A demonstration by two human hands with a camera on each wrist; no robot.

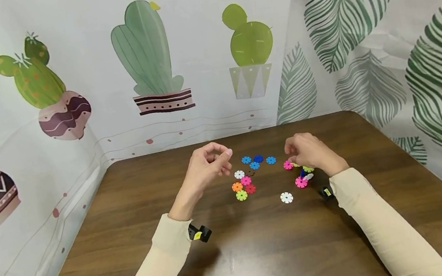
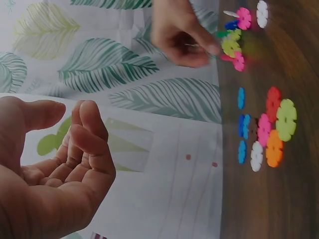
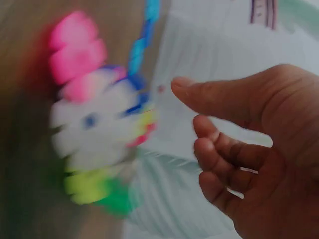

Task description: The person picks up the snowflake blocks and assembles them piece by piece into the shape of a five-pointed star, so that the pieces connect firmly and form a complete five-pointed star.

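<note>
My left hand (image 1: 207, 165) hovers over the table, left of the loose toothed plastic discs. Its fingers are loosely bent with nothing between them, and in the left wrist view the thumb stands apart from the fingertips. Over at the right, my right hand (image 1: 308, 150) hangs above a cluster of coloured discs, pink (image 1: 301, 182), lime, blue and white, some standing upright against others. The right wrist view shows this cluster, blurred, with a large white disc (image 3: 89, 127) in front; the right thumb and fingers are beside it, loosely bent and holding nothing visible.
Between the hands lie several loose discs: blue ones (image 1: 255, 165) at the back, then white (image 1: 239, 174), pink (image 1: 245, 180), orange (image 1: 237, 187), red (image 1: 250, 189) and lime (image 1: 242, 195). A single white disc (image 1: 286, 197) lies nearer me. Patterned cloth (image 1: 204, 66) hangs behind the brown table (image 1: 243, 255).
</note>
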